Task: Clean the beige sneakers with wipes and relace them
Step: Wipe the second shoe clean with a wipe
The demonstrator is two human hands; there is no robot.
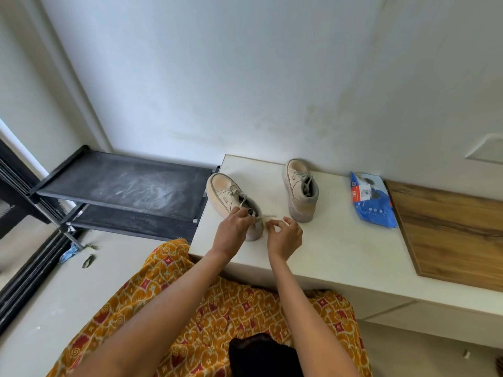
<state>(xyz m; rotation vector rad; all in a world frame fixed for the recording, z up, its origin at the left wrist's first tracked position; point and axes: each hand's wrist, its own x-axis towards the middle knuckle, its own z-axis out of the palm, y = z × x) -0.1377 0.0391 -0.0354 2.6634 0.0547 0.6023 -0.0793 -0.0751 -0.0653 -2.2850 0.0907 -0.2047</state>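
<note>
Your white counter (340, 248) carries one sneaker (231, 197) under your grip, another sneaker (300, 190) just beyond, wipes pack (373, 200) farther right.

**Where everything sits around the counter**

Both sneakers are on the counter (340, 257): one sneaker (231, 197) near its left edge, the other sneaker (300, 190) further right, back by the wall. The wipes pack (373, 202) lies right of that, beside a wooden board (449, 227) on the counter's right end. A shoe rack (122, 186) stands left of the counter.
</note>
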